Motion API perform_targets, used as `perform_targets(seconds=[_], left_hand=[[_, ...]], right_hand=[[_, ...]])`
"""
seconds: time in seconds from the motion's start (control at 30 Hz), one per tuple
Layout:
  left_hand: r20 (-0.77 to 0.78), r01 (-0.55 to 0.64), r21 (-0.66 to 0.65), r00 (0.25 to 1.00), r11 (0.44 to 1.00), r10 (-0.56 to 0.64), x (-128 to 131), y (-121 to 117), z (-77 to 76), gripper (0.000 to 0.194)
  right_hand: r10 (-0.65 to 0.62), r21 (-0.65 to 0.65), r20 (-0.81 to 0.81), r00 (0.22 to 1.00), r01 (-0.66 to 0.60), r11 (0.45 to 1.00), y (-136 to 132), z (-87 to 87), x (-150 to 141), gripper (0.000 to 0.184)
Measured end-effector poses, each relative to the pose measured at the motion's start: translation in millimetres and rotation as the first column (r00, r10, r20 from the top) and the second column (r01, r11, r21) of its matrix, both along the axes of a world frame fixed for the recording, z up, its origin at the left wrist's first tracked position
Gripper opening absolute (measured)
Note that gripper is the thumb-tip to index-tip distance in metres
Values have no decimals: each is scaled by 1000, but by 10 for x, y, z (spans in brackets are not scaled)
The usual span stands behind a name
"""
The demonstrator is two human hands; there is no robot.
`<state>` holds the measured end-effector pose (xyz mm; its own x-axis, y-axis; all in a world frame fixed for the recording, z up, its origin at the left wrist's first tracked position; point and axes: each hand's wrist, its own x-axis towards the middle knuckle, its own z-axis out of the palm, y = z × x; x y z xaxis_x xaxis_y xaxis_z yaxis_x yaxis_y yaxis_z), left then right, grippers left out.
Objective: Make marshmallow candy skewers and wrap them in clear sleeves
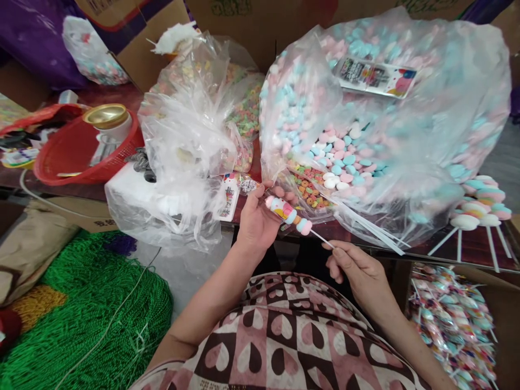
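Right hand pinches stick of marshmallow skewer; left hand closed on wrapper end. I judge threading done, wrapping partial. Skewer before marshmallow bag, bare sticks against it, wrapped skewers below its right side.

The left hand, farther out, is palm up with fingers curled. The right hand, nearer, pinches thumb against forefinger. Bare forearms slant inward from the near side.

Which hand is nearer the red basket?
Left. The left hand is right of the red basket; the right hand, holding the white stick, is farther right.
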<state>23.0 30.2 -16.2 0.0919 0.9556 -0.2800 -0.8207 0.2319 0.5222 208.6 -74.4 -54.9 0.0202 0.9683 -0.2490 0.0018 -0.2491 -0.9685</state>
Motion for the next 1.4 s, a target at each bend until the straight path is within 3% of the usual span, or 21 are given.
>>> perform_targets(seconds=[0.1,0.2,0.37,0.7,0.97,1.23,1.4], left_hand=[[5,36,38,999,999,-36,-5,-15,0,20],[-64,44,54,997,998,-40,14,-48,24,17],[-140,62,33,989,998,-57,97,-126,55,17],[-123,65,6,990,998,-63,135,-168,10,17],[-106,148,82,985,986,-139,157,-201,-45,16],[-151,247,98,961,964,-231,162,-245,-42,22],[-196,259,88,951,962,-238,169,-251,-77,26]], right_hand=[[36,-33,-56,998,-38,999,-6,5,-4,32],[61,-21,32,998,-60,998,-6,7,-1,32],[-46,148,130,990,26,989,8,-29,-31,23],[-180,236,196,964,132,963,67,-27,-70,16],[-44,-49,-101,994,40,998,32,-75,-80,28],[7,-180,-335,942,-72,981,78,84,-155,28],[14,-190,-297,955,-73,979,109,108,-227,31]])
